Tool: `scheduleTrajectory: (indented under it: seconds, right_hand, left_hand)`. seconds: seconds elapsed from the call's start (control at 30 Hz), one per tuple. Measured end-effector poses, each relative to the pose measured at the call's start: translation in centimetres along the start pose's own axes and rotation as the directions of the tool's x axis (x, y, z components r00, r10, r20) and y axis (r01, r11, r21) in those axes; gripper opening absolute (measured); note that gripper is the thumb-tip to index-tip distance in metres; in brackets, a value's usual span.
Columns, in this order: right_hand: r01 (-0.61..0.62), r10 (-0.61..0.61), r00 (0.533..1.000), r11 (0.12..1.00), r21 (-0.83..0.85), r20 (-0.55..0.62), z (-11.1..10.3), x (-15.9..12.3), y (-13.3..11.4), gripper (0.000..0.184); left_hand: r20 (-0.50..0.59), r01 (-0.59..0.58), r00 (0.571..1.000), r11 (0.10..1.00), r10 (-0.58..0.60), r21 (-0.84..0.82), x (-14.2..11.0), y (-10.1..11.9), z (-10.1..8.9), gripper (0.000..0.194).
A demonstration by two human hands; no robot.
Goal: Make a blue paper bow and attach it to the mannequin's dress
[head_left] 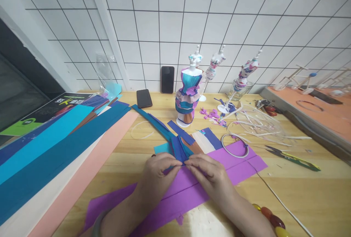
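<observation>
My left hand [161,173] and my right hand [210,171] meet near the middle of the table. Thumb and fingers of both are pinched on the near edge of a folded blue crepe paper strip [178,147], the fingertips almost touching. The strip has a dark blue face and a teal face, and its long tail runs off to the upper left. Beneath my hands lies a wide purple crepe paper sheet [189,189] with a fold line along it. Just beyond are a dark blue piece [181,132] and a cream piece [203,140].
A small dress form [189,83] wrapped in coloured paper stands at the back, with two thinner forms behind. Long paper strips [63,149] cover the left side. Scissors [293,157], a wire coil [235,145] and tangled cord [255,123] lie right. Two phones [167,80] are at the back.
</observation>
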State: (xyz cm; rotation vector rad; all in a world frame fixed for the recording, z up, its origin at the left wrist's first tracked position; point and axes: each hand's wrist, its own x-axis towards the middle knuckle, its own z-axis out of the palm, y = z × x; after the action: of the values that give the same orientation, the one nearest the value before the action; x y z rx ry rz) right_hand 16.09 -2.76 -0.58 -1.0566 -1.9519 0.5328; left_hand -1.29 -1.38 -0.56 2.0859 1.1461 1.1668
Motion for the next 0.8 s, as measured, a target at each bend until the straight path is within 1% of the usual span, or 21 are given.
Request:
scheduleTrajectory:
  seconds: [0.23, 0.5, 0.6, 0.7, 0.8]
  right_hand:
    - [-0.136, 0.143, 0.989, 0.981, 0.141, -0.036, 0.16, 0.17, 0.38, 0.014]
    - [-0.204, 0.218, 0.975, 0.949, 0.24, -0.034, 0.11, 0.23, 0.52, 0.012]
    - [-0.28, 0.3, 0.954, 0.912, 0.299, -0.022, 0.21, 0.16, 0.59, 0.009]
    - [-0.38, 0.396, 0.918, 0.854, 0.356, 0.03, 0.31, 0.11, 0.67, 0.007]
    - [-0.427, 0.435, 0.898, 0.817, 0.387, 0.073, 0.28, 0.13, 0.68, 0.008]
  left_hand:
    - [-0.021, -0.057, 0.998, 0.998, 0.057, 0.029, 0.14, 0.21, -0.17, 0.015]
    - [-0.036, -0.08, 0.996, 0.997, 0.08, 0.007, 0.19, 0.21, -0.2, 0.014]
    - [-0.04, -0.083, 0.996, 0.997, 0.083, -0.007, 0.17, 0.1, -0.14, 0.014]
    - [-0.051, -0.082, 0.995, 0.996, 0.081, -0.022, 0.17, 0.03, -0.06, 0.014]
    - [-0.034, -0.067, 0.997, 0.998, 0.066, -0.022, 0.2, 0.08, -0.03, 0.015]
